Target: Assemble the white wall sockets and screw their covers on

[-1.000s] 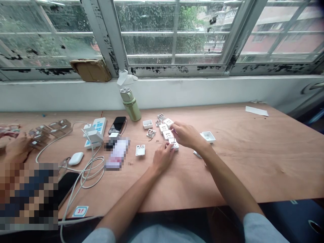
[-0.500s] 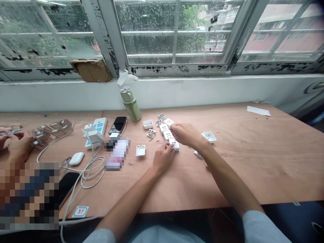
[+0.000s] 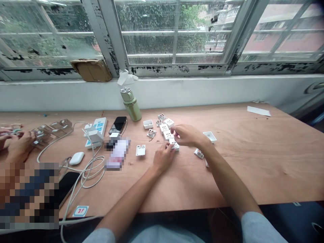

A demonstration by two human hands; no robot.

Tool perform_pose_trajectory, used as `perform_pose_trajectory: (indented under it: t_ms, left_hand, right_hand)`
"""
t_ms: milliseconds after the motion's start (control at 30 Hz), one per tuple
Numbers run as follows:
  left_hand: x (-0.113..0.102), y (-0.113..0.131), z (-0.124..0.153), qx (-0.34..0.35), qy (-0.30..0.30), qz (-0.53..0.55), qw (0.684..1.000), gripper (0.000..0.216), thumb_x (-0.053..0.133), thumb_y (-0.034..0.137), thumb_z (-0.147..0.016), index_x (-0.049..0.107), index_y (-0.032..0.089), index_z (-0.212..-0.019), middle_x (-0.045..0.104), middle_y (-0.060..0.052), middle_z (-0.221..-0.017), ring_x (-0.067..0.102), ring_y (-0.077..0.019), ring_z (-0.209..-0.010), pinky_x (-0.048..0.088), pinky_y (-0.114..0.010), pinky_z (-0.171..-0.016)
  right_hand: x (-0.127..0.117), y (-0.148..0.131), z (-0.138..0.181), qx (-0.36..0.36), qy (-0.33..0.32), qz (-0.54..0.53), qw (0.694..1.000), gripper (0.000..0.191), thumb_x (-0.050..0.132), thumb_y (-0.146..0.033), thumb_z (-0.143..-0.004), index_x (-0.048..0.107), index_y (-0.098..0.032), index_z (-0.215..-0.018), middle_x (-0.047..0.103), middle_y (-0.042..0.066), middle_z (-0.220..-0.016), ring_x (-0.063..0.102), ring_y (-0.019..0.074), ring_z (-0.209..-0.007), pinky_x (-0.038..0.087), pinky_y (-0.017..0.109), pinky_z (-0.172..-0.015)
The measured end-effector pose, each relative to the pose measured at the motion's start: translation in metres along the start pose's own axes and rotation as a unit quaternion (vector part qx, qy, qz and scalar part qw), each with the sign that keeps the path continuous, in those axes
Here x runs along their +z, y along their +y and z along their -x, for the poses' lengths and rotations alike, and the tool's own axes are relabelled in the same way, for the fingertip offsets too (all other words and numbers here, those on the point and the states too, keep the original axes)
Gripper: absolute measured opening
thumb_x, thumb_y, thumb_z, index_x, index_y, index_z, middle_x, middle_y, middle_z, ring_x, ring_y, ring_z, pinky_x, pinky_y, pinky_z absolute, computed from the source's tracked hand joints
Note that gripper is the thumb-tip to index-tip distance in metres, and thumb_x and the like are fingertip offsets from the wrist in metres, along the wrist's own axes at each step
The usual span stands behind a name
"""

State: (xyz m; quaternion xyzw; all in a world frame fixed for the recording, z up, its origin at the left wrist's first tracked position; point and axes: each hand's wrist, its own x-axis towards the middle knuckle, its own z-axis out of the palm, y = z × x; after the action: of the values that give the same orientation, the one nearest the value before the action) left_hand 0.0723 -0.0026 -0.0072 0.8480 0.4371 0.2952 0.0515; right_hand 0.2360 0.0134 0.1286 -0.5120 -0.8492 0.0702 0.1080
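Note:
My left hand [image 3: 164, 156] pinches the near side of a white power socket [image 3: 174, 145] that lies face up on the table. Just above that socket, my right hand [image 3: 186, 135] is closed around a small screwdriver [image 3: 176, 134]; only a bit of its dark reddish handle shows, and its tip points down at the socket's face. Beyond, in a row, lie more white sockets [image 3: 167, 135]. Opened socket inserts with metal parts [image 3: 151, 133] sit to their left. A white cover [image 3: 140, 150] lies left of my left hand, and a white shell [image 3: 209, 136] lies beyond my right forearm.
A green flask [image 3: 132, 107] stands at the back. Left are a power strip [image 3: 99, 128] with white cables, a phone [image 3: 118, 125] and an earphone case [image 3: 76, 158]. Another person's hands [image 3: 19, 145] work at the far left. A paper strip [image 3: 258, 111] lies back right.
My right hand has shifted slightly right and turned, so the screwdriver's handle shows between the fingers. A socket insert by my right forearm is more exposed. My left hand stays on the socket.

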Motion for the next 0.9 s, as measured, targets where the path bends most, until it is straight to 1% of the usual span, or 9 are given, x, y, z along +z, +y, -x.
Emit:
perform_pose_trajectory:
  t_ms: [267, 433, 567, 700, 900]
  left_hand:
    - [0.0009, -0.0010, -0.0002, 0.000, -0.001, 0.004, 1.000, 0.021, 0.048, 0.032, -0.095, 0.060, 0.024, -0.111, 0.060, -0.005, -0.107, 0.060, -0.0136, -0.079, 0.045, -0.022, -0.059]
    - [0.0006, -0.0004, -0.0002, 0.000, 0.003, -0.002, 1.000, 0.021, 0.048, 0.032, -0.095, 0.060, 0.023, -0.109, 0.060, -0.005, -0.107, 0.060, -0.0137, -0.078, 0.045, -0.022, -0.060]
    - [-0.0004, 0.0003, -0.0004, 0.000, 0.001, 0.002, 1.000, 0.021, 0.048, 0.032, -0.096, 0.060, 0.023, -0.109, 0.060, -0.005, -0.106, 0.060, -0.0143, -0.080, 0.045, -0.022, -0.059]
    - [-0.0011, 0.0004, -0.0005, -0.004, -0.006, 0.003, 1.000, 0.020, 0.048, 0.032, -0.095, 0.061, 0.023, -0.108, 0.060, -0.005, -0.106, 0.061, -0.0148, -0.082, 0.045, -0.022, -0.058]
    - [-0.0006, 0.0002, -0.0004, -0.002, -0.003, 0.008, 1.000, 0.020, 0.048, 0.033, -0.095, 0.061, 0.023, -0.107, 0.060, -0.005, -0.106, 0.061, -0.0145, -0.082, 0.046, -0.022, -0.059]
  right_hand:
    - [0.0020, -0.0023, -0.0062, 0.027, 0.007, 0.020, 0.999, 0.025, 0.048, -0.012, -0.077, 0.063, -0.020, -0.096, 0.067, 0.005, -0.084, 0.053, 0.0153, -0.070, 0.025, 0.027, -0.057]
    - [0.0020, -0.0051, -0.0075, 0.050, 0.014, 0.052, 0.997, 0.019, 0.046, -0.015, -0.082, 0.064, -0.019, -0.086, 0.066, 0.006, -0.079, 0.051, 0.0146, -0.066, 0.024, 0.028, -0.056]
    - [-0.0018, -0.0065, -0.0038, 0.044, 0.010, 0.048, 0.998, 0.014, 0.052, -0.019, -0.077, 0.063, -0.018, -0.085, 0.066, 0.005, -0.080, 0.051, 0.0147, -0.066, 0.024, 0.028, -0.054]
    - [-0.0042, -0.0066, -0.0014, 0.037, 0.003, 0.036, 0.999, 0.022, 0.052, -0.015, -0.071, 0.064, -0.018, -0.089, 0.067, 0.005, -0.085, 0.053, 0.0152, -0.070, 0.026, 0.027, -0.055]
    - [-0.0034, -0.0073, -0.0029, 0.034, -0.008, 0.032, 0.999, 0.025, 0.052, -0.013, -0.071, 0.064, -0.019, -0.091, 0.068, 0.005, -0.085, 0.054, 0.0156, -0.070, 0.026, 0.027, -0.055]
